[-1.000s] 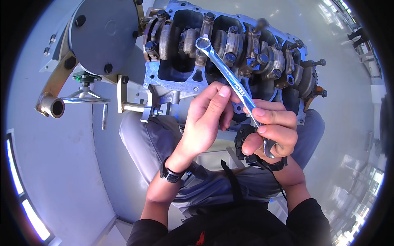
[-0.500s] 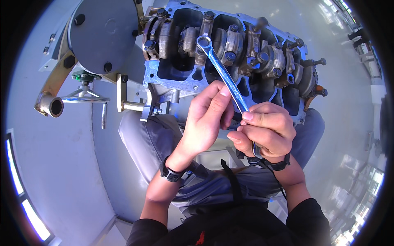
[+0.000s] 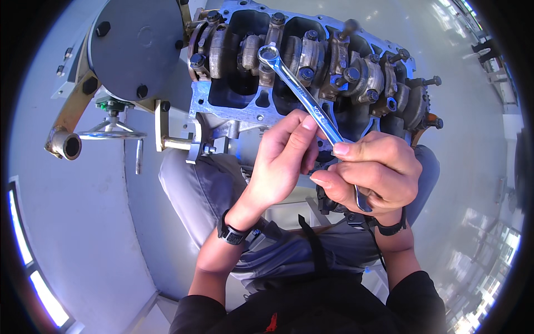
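A shiny combination wrench (image 3: 305, 100) lies slantwise over the engine block (image 3: 233, 111). Its ring end (image 3: 268, 54) overlaps a bearing cap on the crankshaft (image 3: 250, 53); whether it sits on a bolt head I cannot tell. My left hand (image 3: 285, 147) is closed at the middle of the shank, thumb and index finger against it. Lower down, my right hand (image 3: 378, 170) grips the wrench with thumb on top and fingers curled around, and the wrench's other end pokes out below the fingers. Several bolts (image 3: 351, 74) stand partly raised from the caps.
At the left, a round dark plate (image 3: 136, 44) of the engine stand carries the block. Below it are a metal handwheel (image 3: 114, 133) and a bracket with a tube end (image 3: 69, 146). My knees flank the block's near side. A pale wall (image 3: 72, 222) rises at the left.
My right hand has moved right and slightly up, with the wrench's lower end following it. The ring end has shifted a little left. My left hand has hardly moved.
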### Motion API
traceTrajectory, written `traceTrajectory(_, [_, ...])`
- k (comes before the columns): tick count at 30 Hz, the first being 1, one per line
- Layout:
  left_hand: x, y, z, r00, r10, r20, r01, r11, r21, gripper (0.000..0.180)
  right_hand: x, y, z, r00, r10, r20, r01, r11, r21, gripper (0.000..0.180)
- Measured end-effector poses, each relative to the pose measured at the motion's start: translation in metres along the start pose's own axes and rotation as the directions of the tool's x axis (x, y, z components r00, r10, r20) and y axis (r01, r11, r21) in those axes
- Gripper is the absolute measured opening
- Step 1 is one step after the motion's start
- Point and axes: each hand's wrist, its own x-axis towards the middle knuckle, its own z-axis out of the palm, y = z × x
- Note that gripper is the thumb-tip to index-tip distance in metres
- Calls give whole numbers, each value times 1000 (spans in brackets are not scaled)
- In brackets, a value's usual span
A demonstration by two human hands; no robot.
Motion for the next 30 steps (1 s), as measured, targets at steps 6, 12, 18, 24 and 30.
traceTrajectory(6, [0,-2,1,1000,-9,-16,9,1000,15,31,5,0,-8,996,52,73,-53,998,14,28])
traceTrajectory(12, [0,0,1,998,49,-36,-48,998,41,34,9,13,-25,975,202,96,-209,975,78,24])
traceTrajectory(18, [0,2,0,997,64,-51,-61,997,49,34,15,22,-38,959,195,207,-201,980,9,23])
traceTrajectory(24, [-4,10,-4,998,63,-29,-61,996,60,38,3,46,-47,699,715,-20,-572,575,585,32])
traceTrajectory(30, [-10,21,-17,995,89,-34,-88,996,27,39,30,42,-34,604,796,-37,-618,497,610,30])
